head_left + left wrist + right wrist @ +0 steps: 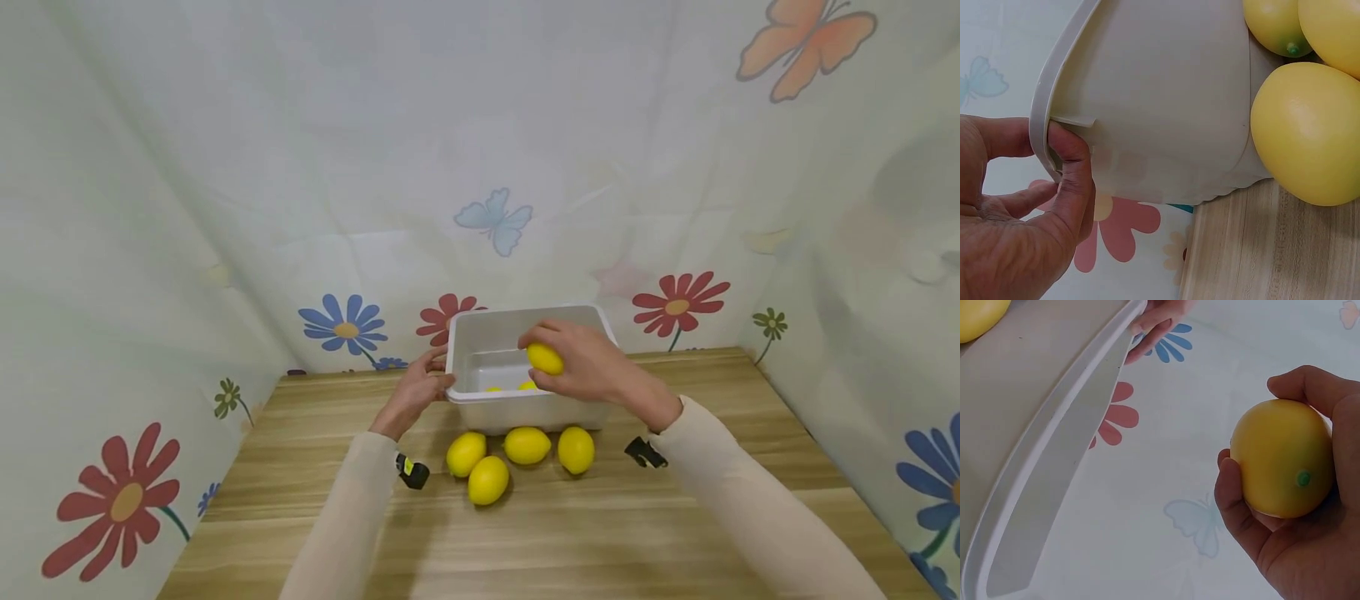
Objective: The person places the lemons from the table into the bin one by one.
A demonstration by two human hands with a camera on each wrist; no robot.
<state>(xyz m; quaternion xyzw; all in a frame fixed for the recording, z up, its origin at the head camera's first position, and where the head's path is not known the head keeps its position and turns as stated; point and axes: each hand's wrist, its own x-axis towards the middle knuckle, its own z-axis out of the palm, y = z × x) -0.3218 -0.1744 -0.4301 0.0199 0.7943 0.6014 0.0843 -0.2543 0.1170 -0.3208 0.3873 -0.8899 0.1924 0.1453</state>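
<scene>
A white plastic bin [525, 408] stands at the back of the table, with parts of yellow lemons showing on its floor. My left hand [417, 392] grips the bin's left rim; in the left wrist view its fingers [1072, 169] curl around the rim edge. Over the bin's right side, my right hand [588, 362] holds a lemon [545, 358]. The right wrist view shows that lemon [1282, 459] between thumb and fingers, its green tip facing the camera. In front of the bin lie several more lemons [527, 446], close together.
The wood-grain table [315, 500] meets a floral-printed curtain [360, 208] behind and at both sides. A black strap buckle [412, 472] hangs at the left wrist, another black buckle [646, 452] near the right wrist.
</scene>
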